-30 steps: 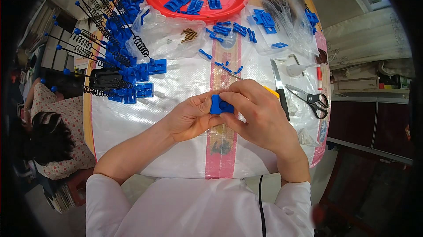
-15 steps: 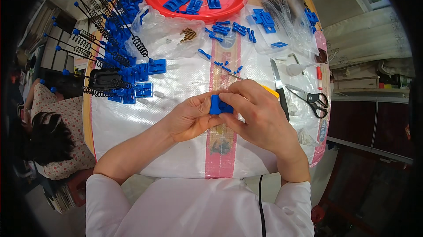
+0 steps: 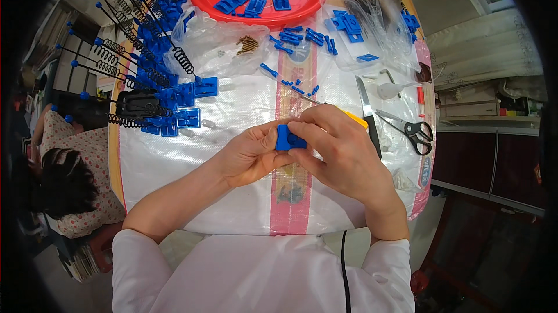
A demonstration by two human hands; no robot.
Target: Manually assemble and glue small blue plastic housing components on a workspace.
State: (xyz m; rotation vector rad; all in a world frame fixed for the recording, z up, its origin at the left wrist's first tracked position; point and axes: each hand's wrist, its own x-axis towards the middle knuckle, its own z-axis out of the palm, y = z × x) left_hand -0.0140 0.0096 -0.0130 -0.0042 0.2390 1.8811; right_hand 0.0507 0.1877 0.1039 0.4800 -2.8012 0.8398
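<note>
Holding a small blue plastic block right over the middle of the bench, which is covered in a white woven sheet with a pink stripe down the centre. The left hand cups the block from the side, thumb and fingers pinched on its left edge. The right hand is curled over the block's right side with the fingers pressed onto its face, and there's a yellow-handled tool tucked in that same hand, its thin metal tip poking out toward the far side of the bench. Can't tell exactly where the tip meets the block, the fingers hide it.

Around that: a knife lies just right of the right hand, and black-handled scissors sit a bit further right. A red tray with more blue pieces is at the far edge, and clear plastic bags with blue bits are spread near it. On the left there's a pile of blue square parts and a bunch of black springs on rods fanned out past the bench edge. A small cluster of loose blue clips lies between the tray and the hands.
</note>
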